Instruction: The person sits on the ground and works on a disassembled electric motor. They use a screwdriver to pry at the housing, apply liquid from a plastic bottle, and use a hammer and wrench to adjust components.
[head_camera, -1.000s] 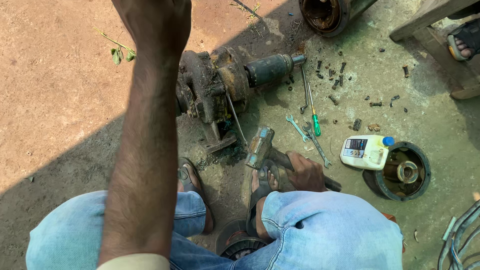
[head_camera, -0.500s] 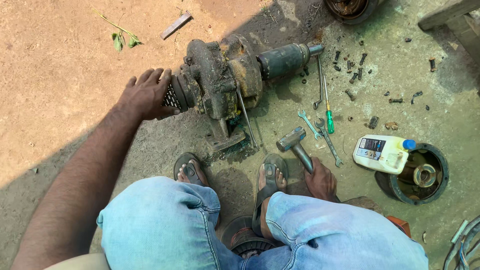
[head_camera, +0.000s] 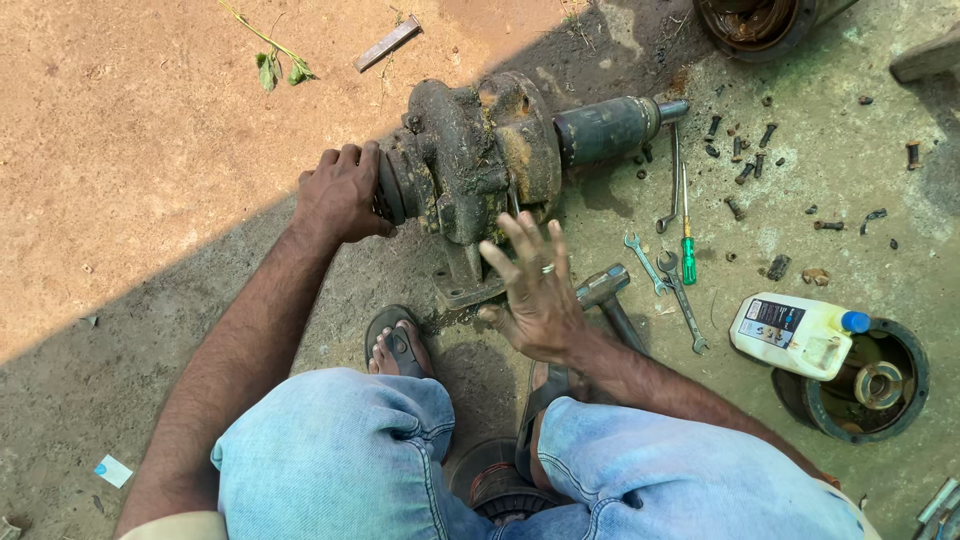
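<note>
Containers first: a white plastic jug (head_camera: 795, 335) w/ blue cap lies on its side, resting on the rim of a round black housing (head_camera: 905, 400) at lower right. Inside the housing sits a brass-coloured ring part; can't tell what else. Another rusty round housing (head_camera: 750, 20) is cut off by the top edge, contents unclear.

The pump (head_camera: 480, 165), a grimy cast-iron body w/ a dark shaft sticking out to the right, lies on its side on the concrete floor (head_camera: 850, 180), centre top, at the edge of the dirt.

Left hand (head_camera: 340, 190) is curled around the pump's left end, fingers (head_camera: 350, 155) wrapped over the ribbed end piece, gripping it. Right hand (head_camera: 535, 285) hovers just below the pump body, fingers (head_camera: 525, 240) spread wide, holding nothing; tips are near or just touching the pump's base, can't tell which. A ring shows on one finger.

A hammer (head_camera: 605, 295) lies just beside the right hand, partly under it. Right of that: two spanners (head_camera: 670, 285), a green-handled screwdriver (head_camera: 687, 225), and loose bolts (head_camera: 745, 165) scattered farther right. Sandalled feet and jeans-clad knees fill the bottom. A metal bar (head_camera: 388, 42) and a leafy twig (head_camera: 275, 60) lie on the dirt, well apart.
</note>
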